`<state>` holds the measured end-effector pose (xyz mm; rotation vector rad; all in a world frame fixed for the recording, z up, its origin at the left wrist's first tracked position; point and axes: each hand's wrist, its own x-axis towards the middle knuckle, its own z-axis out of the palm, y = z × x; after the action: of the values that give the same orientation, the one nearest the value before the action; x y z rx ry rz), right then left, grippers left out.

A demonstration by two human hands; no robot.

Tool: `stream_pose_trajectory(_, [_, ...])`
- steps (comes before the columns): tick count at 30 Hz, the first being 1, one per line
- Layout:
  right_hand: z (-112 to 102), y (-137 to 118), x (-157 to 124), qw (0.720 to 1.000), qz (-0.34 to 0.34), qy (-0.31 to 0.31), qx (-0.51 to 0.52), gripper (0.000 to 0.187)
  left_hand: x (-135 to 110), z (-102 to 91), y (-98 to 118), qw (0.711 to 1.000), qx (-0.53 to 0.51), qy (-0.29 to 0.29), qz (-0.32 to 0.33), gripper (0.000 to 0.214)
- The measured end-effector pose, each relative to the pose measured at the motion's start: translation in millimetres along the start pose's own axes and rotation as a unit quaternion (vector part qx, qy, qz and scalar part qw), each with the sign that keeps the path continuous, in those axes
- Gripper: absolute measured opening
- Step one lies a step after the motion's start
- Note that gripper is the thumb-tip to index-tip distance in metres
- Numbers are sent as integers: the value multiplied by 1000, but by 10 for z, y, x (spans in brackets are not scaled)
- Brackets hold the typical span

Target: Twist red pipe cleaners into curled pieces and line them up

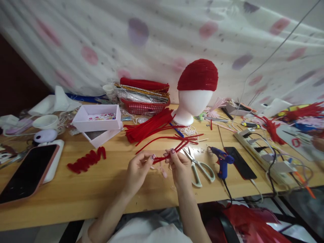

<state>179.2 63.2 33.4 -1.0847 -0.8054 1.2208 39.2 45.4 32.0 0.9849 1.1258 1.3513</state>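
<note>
My left hand [138, 170] and my right hand [181, 166] meet above the table's middle. Both pinch red pipe cleaners [162, 158] between thumb and fingertips. The strands stretch from one hand to the other, and bent lengths stick up past my right fingers. Just beyond lie loose red pipe cleaners [158, 138] and a thick bundle of them [149, 127]. To the left rests a row of zigzag-bent red pipe cleaner pieces [86, 161]. Scissors [208, 171] with pale handles lie partly spread beside my right hand. A blue glue gun [222, 162] is farther right.
A white foam head [194, 101] wears a red fuzzy cap [198, 76]. Behind the bundle stands a red basket [145, 107]; left of it, a white box [97, 123] holds small gems. Phones [27, 173] and a corded power strip [260, 157] occupy the sides.
</note>
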Motion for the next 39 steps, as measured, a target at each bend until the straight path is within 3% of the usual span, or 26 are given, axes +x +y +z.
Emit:
stream_pose_trajectory(6, [18, -14, -12, 998, 4, 40, 45, 26, -79, 40, 16, 999, -2, -29, -27, 21])
stream_pose_trajectory(11, [33, -3, -75, 1000, 0, -9, 4, 25, -79, 38, 55, 1000, 4, -19, -20, 21])
stream_pose_trajectory(15, [-42, 2, -84, 997, -20, -17, -75, 24, -56, -31, 43, 997, 39, 56, 25, 20])
stream_pose_trajectory(19, [-338, -97, -33, 979, -119, 13, -167, 19, 50, -182, 50, 985, -76, 155, 26, 30])
stream_pose_trajectory(22, [-601, -293, -27, 942, -179, -51, -279, 11, 136, -304, 103, 968, -156, 195, 33, 34])
stream_pose_trajectory(26, [-770, -573, -99, 805, -272, -206, -485, 23, 194, -381, 190, 959, -135, 234, 83, 29])
stream_pose_trajectory(29, [-800, -693, -136, 759, -295, -277, -510, 26, 204, -382, 234, 951, -108, 260, 123, 27])
stream_pose_trajectory(31, [-833, -740, -134, 749, -308, -295, -508, 27, 197, -405, 246, 955, -89, 249, 131, 26])
stream_pose_trajectory(34, [-925, -788, -118, 751, -283, -301, -515, 27, 173, -520, 246, 977, -26, 183, 103, 26])
stream_pose_trajectory(39, [-1032, -811, -130, 772, -130, -313, -537, 34, 168, -731, 284, 994, 37, 91, 50, 33])
